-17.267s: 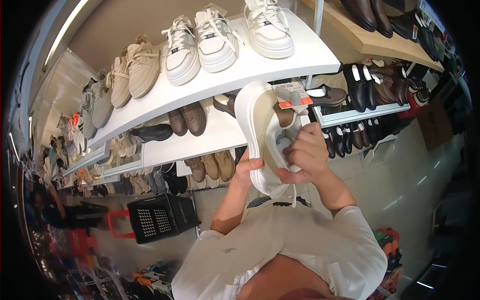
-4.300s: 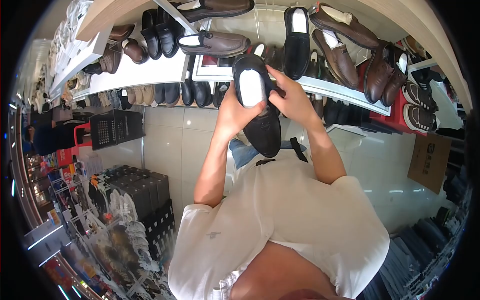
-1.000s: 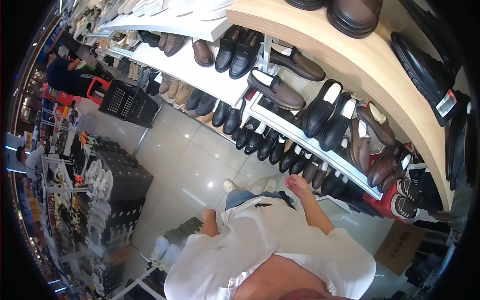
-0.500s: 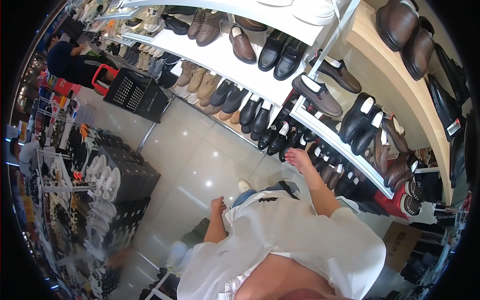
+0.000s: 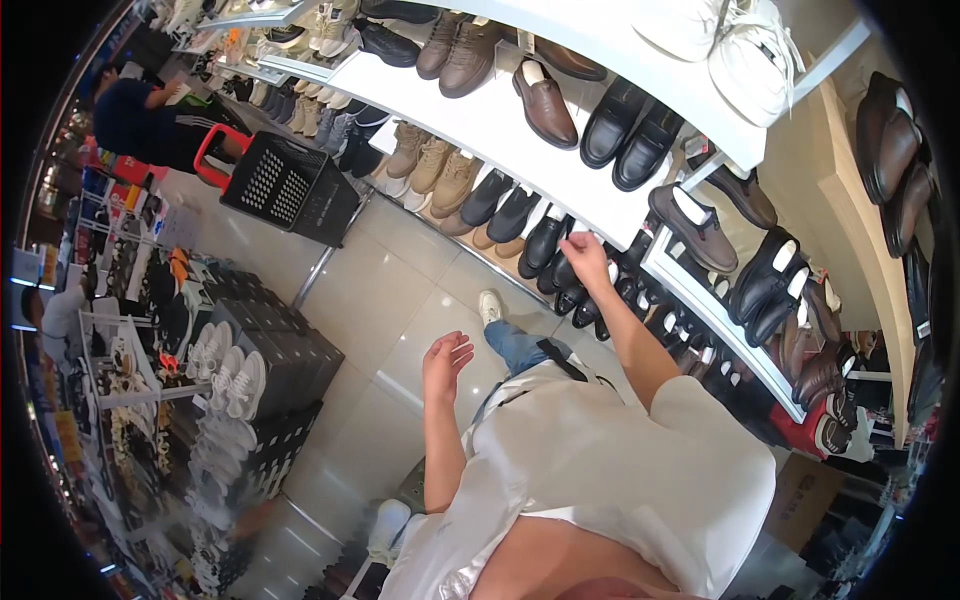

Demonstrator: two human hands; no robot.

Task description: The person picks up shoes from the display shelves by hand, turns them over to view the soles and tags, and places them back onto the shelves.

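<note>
My right hand (image 5: 587,262) is stretched out in front of the shoe racks, close to the black dress shoes (image 5: 541,243) on the lower shelf. Its fingers are slightly bent and nothing shows in them; whether it touches a shoe I cannot tell. My left hand (image 5: 447,368) is raised over the tiled floor, fingers apart, holding nothing. Above and beyond the right hand, a white shelf (image 5: 470,125) carries black loafers (image 5: 648,145) and a brown leather shoe (image 5: 545,105). A grey-brown lace-up shoe (image 5: 695,230) sits on the shelf to the right.
A black shopping basket with a red handle (image 5: 285,185) stands at the upper left, near another person (image 5: 140,115). Stacked dark shoeboxes (image 5: 285,345) with white sneakers (image 5: 240,385) line the left side. A curved wooden shelf edge (image 5: 860,220) rises at the right.
My left hand has come up and forward, its fingers spreading. My right hand has moved forward toward the lower shelf. One foot has stepped ahead, and the shelves have shifted rightward in view.
</note>
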